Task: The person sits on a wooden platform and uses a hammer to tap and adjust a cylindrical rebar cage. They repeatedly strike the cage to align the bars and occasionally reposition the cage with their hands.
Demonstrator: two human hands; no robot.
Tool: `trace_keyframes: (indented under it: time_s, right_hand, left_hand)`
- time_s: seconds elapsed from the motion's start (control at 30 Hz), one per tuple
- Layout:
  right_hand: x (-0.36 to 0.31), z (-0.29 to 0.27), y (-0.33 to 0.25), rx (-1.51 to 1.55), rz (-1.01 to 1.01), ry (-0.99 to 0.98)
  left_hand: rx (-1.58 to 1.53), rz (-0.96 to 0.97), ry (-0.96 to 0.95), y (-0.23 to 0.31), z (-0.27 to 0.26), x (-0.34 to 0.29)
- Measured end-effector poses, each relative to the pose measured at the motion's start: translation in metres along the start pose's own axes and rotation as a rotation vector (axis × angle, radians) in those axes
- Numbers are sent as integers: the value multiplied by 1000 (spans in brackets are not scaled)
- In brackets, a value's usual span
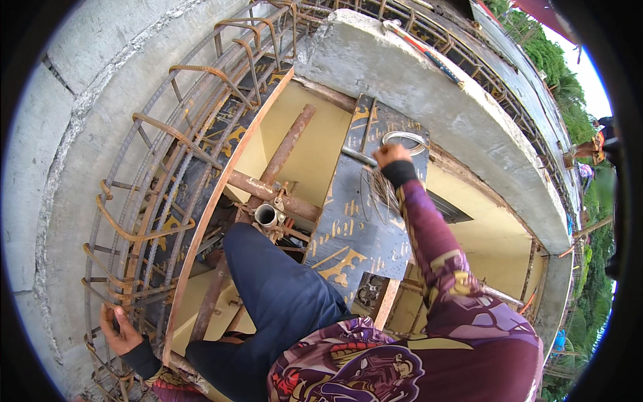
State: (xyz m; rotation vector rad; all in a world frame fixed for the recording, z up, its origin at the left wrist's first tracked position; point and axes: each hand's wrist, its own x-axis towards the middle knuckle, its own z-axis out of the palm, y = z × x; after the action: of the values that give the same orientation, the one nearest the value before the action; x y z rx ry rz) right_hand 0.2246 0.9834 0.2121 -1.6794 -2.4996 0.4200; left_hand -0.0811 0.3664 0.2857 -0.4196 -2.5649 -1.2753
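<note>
At the lower left, my left hand (119,331) is beside the rusty rebar cage (144,231), thumb and forefinger apart, fingertips close to a bent stirrup. I cannot tell whether they touch the steel. My right hand (390,155) is closed over the black printed plywood board (335,231), at one end of a grey metal bar (359,155). Whatever it holds is hidden. Just beyond it lies a coil of pale wire (404,142). A loose bundle of thin tie wire (382,191) spreads beneath my right wrist. A thin dark rod (369,124) meets the grey bar.
Below my knees, rusty scaffold pipes (288,144) cross openings between cream walls; a clamp surrounds an upright pipe end (266,215). A curved concrete beam (435,100) bears an orange-and-blue tool (422,50). Concrete wall (60,161) rises at left. Another person (593,149) is at far right.
</note>
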Motion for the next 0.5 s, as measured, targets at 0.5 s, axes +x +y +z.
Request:
trace_keyframes:
  time_s: [0.5]
  right_hand:
    - [-113, 70, 11, -199, 338, -243]
  left_hand:
    - [108, 29, 54, 39, 8, -1]
